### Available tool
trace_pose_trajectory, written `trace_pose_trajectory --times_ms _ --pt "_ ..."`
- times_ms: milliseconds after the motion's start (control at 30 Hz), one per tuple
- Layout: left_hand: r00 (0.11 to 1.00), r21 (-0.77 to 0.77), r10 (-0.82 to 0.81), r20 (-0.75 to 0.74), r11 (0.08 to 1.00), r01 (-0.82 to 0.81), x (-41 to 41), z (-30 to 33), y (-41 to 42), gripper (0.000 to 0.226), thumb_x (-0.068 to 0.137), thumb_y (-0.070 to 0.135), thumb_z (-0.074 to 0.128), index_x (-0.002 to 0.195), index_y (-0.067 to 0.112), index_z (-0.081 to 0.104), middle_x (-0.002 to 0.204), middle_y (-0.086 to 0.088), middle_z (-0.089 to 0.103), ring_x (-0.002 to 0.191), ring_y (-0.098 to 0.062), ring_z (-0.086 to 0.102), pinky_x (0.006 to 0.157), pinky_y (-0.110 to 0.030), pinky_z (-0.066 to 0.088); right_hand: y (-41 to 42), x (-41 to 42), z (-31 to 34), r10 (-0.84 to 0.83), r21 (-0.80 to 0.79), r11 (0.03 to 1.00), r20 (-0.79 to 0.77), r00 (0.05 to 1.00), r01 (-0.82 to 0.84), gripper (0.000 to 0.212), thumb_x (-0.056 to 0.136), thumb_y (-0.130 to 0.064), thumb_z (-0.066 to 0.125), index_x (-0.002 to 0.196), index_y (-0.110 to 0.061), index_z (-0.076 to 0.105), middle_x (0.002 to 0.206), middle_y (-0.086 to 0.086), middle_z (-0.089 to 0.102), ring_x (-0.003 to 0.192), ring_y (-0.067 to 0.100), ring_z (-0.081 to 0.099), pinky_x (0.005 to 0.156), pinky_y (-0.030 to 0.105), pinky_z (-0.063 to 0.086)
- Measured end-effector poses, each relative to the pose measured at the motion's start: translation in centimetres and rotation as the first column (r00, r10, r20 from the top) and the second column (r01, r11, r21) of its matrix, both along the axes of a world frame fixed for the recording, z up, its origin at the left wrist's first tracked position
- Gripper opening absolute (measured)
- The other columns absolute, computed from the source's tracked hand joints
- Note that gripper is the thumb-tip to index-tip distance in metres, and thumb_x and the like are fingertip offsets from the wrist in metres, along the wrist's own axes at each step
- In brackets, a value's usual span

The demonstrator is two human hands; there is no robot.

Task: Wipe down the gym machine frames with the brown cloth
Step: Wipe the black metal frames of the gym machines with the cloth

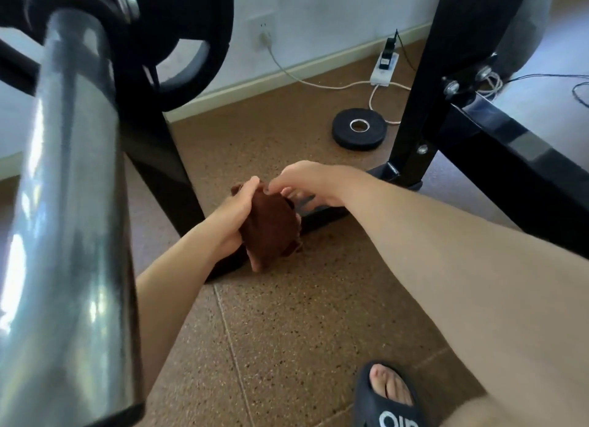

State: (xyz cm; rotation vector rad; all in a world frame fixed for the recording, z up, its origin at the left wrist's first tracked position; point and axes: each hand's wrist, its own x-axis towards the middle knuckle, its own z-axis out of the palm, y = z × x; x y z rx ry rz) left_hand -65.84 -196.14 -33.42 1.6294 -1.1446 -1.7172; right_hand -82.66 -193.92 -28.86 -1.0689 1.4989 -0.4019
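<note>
Left hand grasps brown cloth | right hand pinches its top edge | low black frame bar lies just beyond the fingertips | progress: wiping seemingly paused, 2 uprights likely left.

Home gym, barbell, weight plate

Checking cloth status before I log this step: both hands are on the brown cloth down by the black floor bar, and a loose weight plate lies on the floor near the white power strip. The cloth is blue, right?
Not quite: the cloth is brown, not blue, as the head view shows. The rest holds: the left hand grips it, the right hand pinches its top edge, just above the black floor bar, and the loose weight plate lies on the floor near the white power strip.
</note>
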Motion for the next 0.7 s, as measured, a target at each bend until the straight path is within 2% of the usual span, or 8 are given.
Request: trace_pose_trajectory --times_ms 100,200,267,367,400,500,600,700 --pt "0.999 0.043 0.035 -0.036 0.999 -0.033 -0.4 -0.5 -1.3 0.035 0.098 0.051 0.056 0.122 0.025 0.052 0.104 0.0 0.065 0.085 -0.019 0.067 0.082 -0.041 0.057 -1.8 -0.2 1.0 0.254 -0.011 0.965 -0.214 0.943 -0.262 0.044 0.091 -0.028 0.072 0.133 -0.024 0.059 0.121 -0.001 0.066 0.115 0.02 0.062 0.098 0.04 0.05" --pt "0.999 0.04 0.036 -0.006 0.999 -0.036 -0.6 -1.0 -2.2 0.038 0.098 0.054 0.054 0.123 0.027 0.05 0.101 0.002 0.062 0.083 -0.016 0.065 0.08 -0.04 0.056 -2.7 0.3 -0.5 0.353 0.037 0.935 -0.2 0.914 -0.353 0.048 0.093 -0.031 0.071 0.138 -0.025 0.056 0.125 -0.002 0.066 0.117 0.02 0.061 0.097 0.039 0.044" --pt "0.998 0.015 0.048 0.039 0.999 -0.048 -0.4 -1.0 -2.8 0.048 0.098 0.056 0.052 0.132 0.023 0.049 0.104 0.002 0.062 0.083 -0.015 0.064 0.08 -0.039 0.056 -3.0 0.4 -1.8 0.363 0.048 0.932 -0.152 0.919 -0.36 0.047 0.092 -0.036 0.071 0.136 -0.027 0.057 0.124 -0.004 0.067 0.117 0.02 0.06 0.105 0.044 0.042" --pt "0.993 -0.017 0.094 0.075 0.995 -0.093 0.0 -1.7 -3.8 0.061 0.098 0.056 0.051 0.147 0.02 0.043 0.127 -0.009 0.061 0.085 -0.015 0.063 0.083 -0.04 0.055 -4.2 0.6 -3.0 0.315 -0.01 0.948 -0.087 0.945 -0.317 0.04 0.09 -0.032 0.073 0.127 -0.021 0.063 0.118 -0.001 0.069 0.112 0.02 0.063 0.097 0.037 0.047" --pt "0.99 -0.017 0.127 0.068 0.992 -0.126 0.0 -1.9 -4.0 0.061 0.098 0.056 0.051 0.147 0.02 0.043 0.126 -0.008 0.062 0.086 -0.015 0.064 0.083 -0.04 0.055 -4.8 0.8 -3.5 0.293 -0.031 0.955 -0.072 0.953 -0.296 0.038 0.088 -0.031 0.074 0.123 -0.018 0.066 0.116 0.002 0.071 0.11 0.022 0.065 0.098 0.039 0.048" --pt "0.98 -0.017 0.197 0.023 0.98 -0.197 -0.5 -1.8 -4.2 0.058 0.1 0.054 0.049 0.147 0.02 0.043 0.103 0.001 0.063 0.083 -0.017 0.065 0.081 -0.041 0.057 -6.0 1.5 -4.9 0.242 -0.019 0.97 0.027 0.97 -0.242 0.046 0.071 -0.035 0.075 0.113 -0.017 0.069 0.106 0.007 0.077 0.105 0.029 0.07 0.105 0.05 0.05" --pt "0.969 -0.069 0.242 0.039 0.969 -0.239 -0.7 -1.3 -4.3 0.057 0.101 0.055 0.047 0.144 0.019 0.046 0.1 0.001 0.063 0.084 -0.019 0.066 0.079 -0.042 0.058 -6.9 1.4 -5.7 0.16 0.029 0.985 0.214 0.964 -0.17 0.051 0.071 -0.032 0.071 0.12 -0.017 0.068 0.106 0.009 0.078 0.106 0.03 0.072 0.104 0.049 0.053" --pt "0.956 -0.161 0.268 0.122 0.955 -0.248 -0.5 -0.4 -4.4 0.055 0.099 0.06 0.046 0.141 0.025 0.048 0.103 0.008 0.062 0.096 -0.019 0.066 0.082 -0.041 0.058 -8.0 1.0 -5.8 0.085 0.078 0.988 0.429 0.899 -0.13 0.058 0.075 -0.023 0.069 0.133 -0.018 0.063 0.116 0.014 0.075 0.113 0.033 0.07 0.104 0.051 0.051"
